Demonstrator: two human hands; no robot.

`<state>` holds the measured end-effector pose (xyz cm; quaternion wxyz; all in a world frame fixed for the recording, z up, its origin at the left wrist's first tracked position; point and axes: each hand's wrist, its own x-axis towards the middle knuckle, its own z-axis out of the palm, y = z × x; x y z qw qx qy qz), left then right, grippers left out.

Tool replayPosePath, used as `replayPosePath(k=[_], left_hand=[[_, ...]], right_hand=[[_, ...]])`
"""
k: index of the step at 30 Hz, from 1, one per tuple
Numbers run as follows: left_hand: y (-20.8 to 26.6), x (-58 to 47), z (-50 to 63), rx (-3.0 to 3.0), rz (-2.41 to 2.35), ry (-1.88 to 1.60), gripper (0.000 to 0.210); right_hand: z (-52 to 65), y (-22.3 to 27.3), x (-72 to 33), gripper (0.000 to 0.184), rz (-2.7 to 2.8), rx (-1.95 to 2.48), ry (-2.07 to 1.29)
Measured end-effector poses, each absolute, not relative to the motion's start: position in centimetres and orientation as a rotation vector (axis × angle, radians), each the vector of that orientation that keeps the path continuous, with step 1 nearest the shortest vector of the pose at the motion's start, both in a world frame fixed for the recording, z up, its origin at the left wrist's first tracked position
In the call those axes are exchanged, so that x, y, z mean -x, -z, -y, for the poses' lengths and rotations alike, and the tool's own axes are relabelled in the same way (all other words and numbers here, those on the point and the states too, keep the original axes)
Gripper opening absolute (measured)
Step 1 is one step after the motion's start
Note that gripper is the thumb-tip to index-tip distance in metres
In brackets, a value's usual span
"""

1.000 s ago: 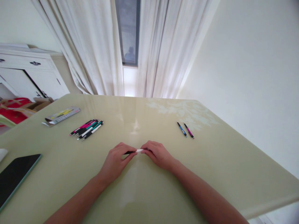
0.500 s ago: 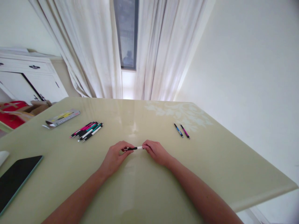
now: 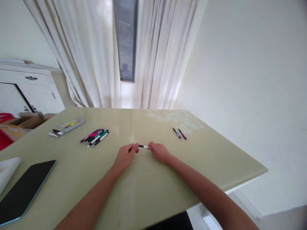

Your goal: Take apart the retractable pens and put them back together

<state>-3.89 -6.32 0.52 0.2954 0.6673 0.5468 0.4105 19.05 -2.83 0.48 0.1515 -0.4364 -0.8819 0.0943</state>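
Observation:
A slim black-and-white pen (image 3: pixel 144 146) spans the gap between my two hands, lying nearly level just above or on the table. My left hand (image 3: pixel 127 154) pinches its black end, and the fingertips cover the tip. At the white end, the fingers of my right hand (image 3: pixel 160 152) are closed around it. To the left lies a loose pile of pens (image 3: pixel 94 137) in pink, teal, black and white. On the right, a blue pen (image 3: pixel 177 133) and a purple pen (image 3: pixel 182 134) rest side by side.
A torn-looking open pen box (image 3: pixel 68 126) lies behind the pile on the pale green table (image 3: pixel 153 191). A dark tablet (image 3: pixel 27 190) and white paper (image 3: pixel 8 171) are at the near left. Curtains, a wall and a white cabinet (image 3: pixel 26 86) stand beyond.
The head view has shifted, so the table's near right edge now shows. My left fingers have closed in over the pen's black end, hiding more of it. My right hand keeps its hold.

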Motion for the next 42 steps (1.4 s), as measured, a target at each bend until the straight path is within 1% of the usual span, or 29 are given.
replayPosePath(k=[2,4,9,14,17,20,24,26,29,32,36,42], left_hand=[[-0.7,4.0,6.3,-1.714,-1.487,-1.131,0.061],[-0.8,4.2,6.2,-1.669,-1.509,-1.165,0.062],[-0.4,4.8,5.5,-1.686,-1.422,-1.2,0.055],[-0.1,4.9,5.3,-1.74,-1.366,-1.199,0.043],[0.1,4.9,5.3,-1.687,-1.358,-1.207,0.049],[0.3,4.9,5.3,-1.686,-1.326,-1.129,0.053],[0.4,4.8,5.3,-1.728,-1.27,-1.162,0.038],[0.3,4.8,5.4,-1.689,-1.231,-1.195,0.04],[-0.2,4.8,5.6,-1.665,-1.182,-1.156,0.047],[-0.7,4.8,5.8,-1.672,-1.172,-1.128,0.041],[-0.9,4.8,6.1,-1.619,-1.218,-1.181,0.042],[-0.5,5.1,6.1,-1.652,-1.201,-1.144,0.041]], right_hand=[[3.1,-0.6,-18.9,0.027,2.516,1.269,-0.217],[3.4,-0.8,-18.8,0.026,2.508,1.263,-0.164],[3.6,-1.1,-18.6,0.026,2.545,1.28,-0.031],[3.7,-1.0,-18.4,0.028,2.52,1.397,0.008],[3.8,-0.8,-18.4,0.03,2.544,1.352,0.078],[4.0,-0.5,-18.7,0.031,2.574,1.286,0.167],[4.4,0.0,-19.2,0.031,2.558,1.282,0.212],[4.6,0.2,-19.4,0.032,2.54,1.236,0.253],[4.8,0.3,-19.5,0.034,2.513,1.154,0.321],[4.9,0.2,-19.5,0.033,2.508,1.174,0.316],[5.0,0.1,-19.4,0.032,2.503,1.202,0.273],[5.2,0.2,-19.5,0.031,2.479,1.187,0.246]])
